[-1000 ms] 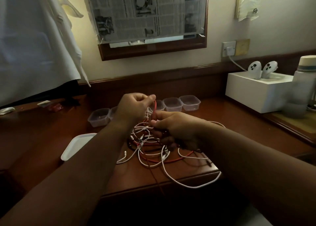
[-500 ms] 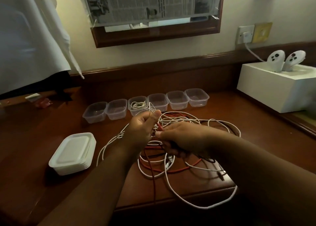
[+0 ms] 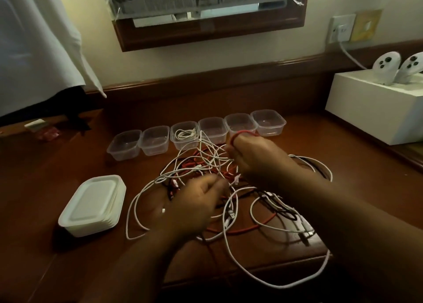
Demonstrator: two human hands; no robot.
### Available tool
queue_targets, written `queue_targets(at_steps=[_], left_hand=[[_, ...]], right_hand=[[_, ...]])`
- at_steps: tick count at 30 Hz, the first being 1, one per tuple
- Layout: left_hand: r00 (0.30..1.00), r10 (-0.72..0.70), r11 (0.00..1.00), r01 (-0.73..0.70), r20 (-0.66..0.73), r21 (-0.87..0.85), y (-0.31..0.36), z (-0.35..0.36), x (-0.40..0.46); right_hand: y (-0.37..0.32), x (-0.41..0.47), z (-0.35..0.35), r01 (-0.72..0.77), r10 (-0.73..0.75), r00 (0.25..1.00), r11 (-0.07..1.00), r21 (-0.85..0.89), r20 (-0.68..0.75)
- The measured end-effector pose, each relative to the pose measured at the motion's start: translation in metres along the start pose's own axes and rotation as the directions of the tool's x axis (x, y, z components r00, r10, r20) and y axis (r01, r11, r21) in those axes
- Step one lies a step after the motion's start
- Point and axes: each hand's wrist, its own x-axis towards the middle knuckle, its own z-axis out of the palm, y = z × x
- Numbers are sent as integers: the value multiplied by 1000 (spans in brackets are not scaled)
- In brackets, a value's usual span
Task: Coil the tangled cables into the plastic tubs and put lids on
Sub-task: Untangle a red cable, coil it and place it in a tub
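Observation:
A tangle of white, red and black cables (image 3: 199, 163) lies on the brown desk. My right hand (image 3: 256, 158) is raised over its far side and grips a loop of red cable (image 3: 242, 132) in a fist, with white strands running under it. My left hand (image 3: 196, 204) is lower, in the near part of the tangle, blurred, its fingers bent towards the wires. Several clear plastic tubs (image 3: 124, 142) stand in a row behind; the third tub from the left holds a coiled white cable (image 3: 185, 133). A stack of white lids (image 3: 93, 202) sits at the left.
A white box (image 3: 375, 117) with two white controllers (image 3: 386, 67) stands at the right. One white cable loop hangs over the desk's front edge (image 3: 251, 270). A white cloth (image 3: 34, 39) hangs at the far left, and a framed mirror covered with newspaper is on the wall.
My right hand has risen towards the tubs with the red loop. My left hand has dropped away from it into the near side of the tangle. The camera has tilted down.

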Motion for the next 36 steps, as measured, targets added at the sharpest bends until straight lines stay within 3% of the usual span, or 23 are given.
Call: queue_targets(at_steps=[4,5,7,9,11,12,13,14,15,16,17,18,20,22,24,26,28,29,30,31,33,34,36], left_hand=[[975,164,984,-152,-147,89,13,-31,4],[973,155,987,-159,-172,-11,13,-33,6],[984,41,945,-95,-175,-312,13,-27,8],[989,-100,815,20,-107,-579,12,-12,8],[985,-173,765,121,-21,-632,9,6,3],[984,-178,785,154,19,-600,8,15,-1],[983,-180,823,176,46,-540,6,19,-5],[984,-174,871,177,51,-457,6,20,-9],[987,-157,921,158,33,-356,6,15,-11],[992,-130,964,127,1,-234,7,9,-12],[996,-83,992,79,-43,-97,9,0,-12],[996,-15,1000,18,-93,24,10,-8,-11],[979,66,996,-54,-191,69,15,-23,-7],[976,33,988,-65,-217,-142,18,-29,-5],[988,-74,889,5,-132,-458,19,-25,-1],[985,-167,735,101,-35,-670,17,-11,-2],[971,-238,685,178,14,-706,13,7,-6],[969,-246,702,201,32,-683,12,14,-9],[969,-245,736,213,41,-643,11,19,-13],[970,-243,780,212,27,-589,11,20,-15],[978,-204,881,163,-46,-444,13,14,-16],[983,-162,923,120,-84,-366,13,8,-14],[987,-65,973,30,-149,-229,16,-6,-8]], right_hand=[[-13,-11,4,-247,76,920,873,421,383],[-16,-15,4,-360,6,856,725,587,517],[-21,-18,3,-563,-293,746,200,802,598],[-25,-14,-1,-531,-439,813,-287,797,384],[-28,-10,-5,-328,-264,937,-451,830,228],[-27,-9,-6,-197,-129,979,-360,912,161],[-23,-10,-8,-64,-12,998,-107,992,63],[-20,-11,-9,40,52,997,302,952,-58],[-16,-11,-11,63,34,992,712,700,-123],[-13,-12,-12,29,3,996,939,343,-92],[-11,-12,-11,-1,2,1000,997,73,-17],[-11,-15,-10,-44,45,998,999,-3,47],[-15,-21,-5,-188,136,968,950,251,209],[-21,-25,-3,-430,102,861,668,607,499],[-25,-29,-4,-602,-188,741,237,762,644],[-28,-26,-8,-600,-407,765,-167,783,499],[-32,-20,-13,-411,-296,906,-440,799,303],[-32,-19,-15,-275,-151,961,-451,849,231],[-29,-17,-16,-145,-4,988,-326,934,152],[-25,-16,-17,-46,104,993,-42,998,50],[-21,-15,-18,-21,123,988,699,715,-91],[-19,-15,-17,-59,93,994,901,429,-59],[-20,-18,-11,-113,100,990,983,143,101]])
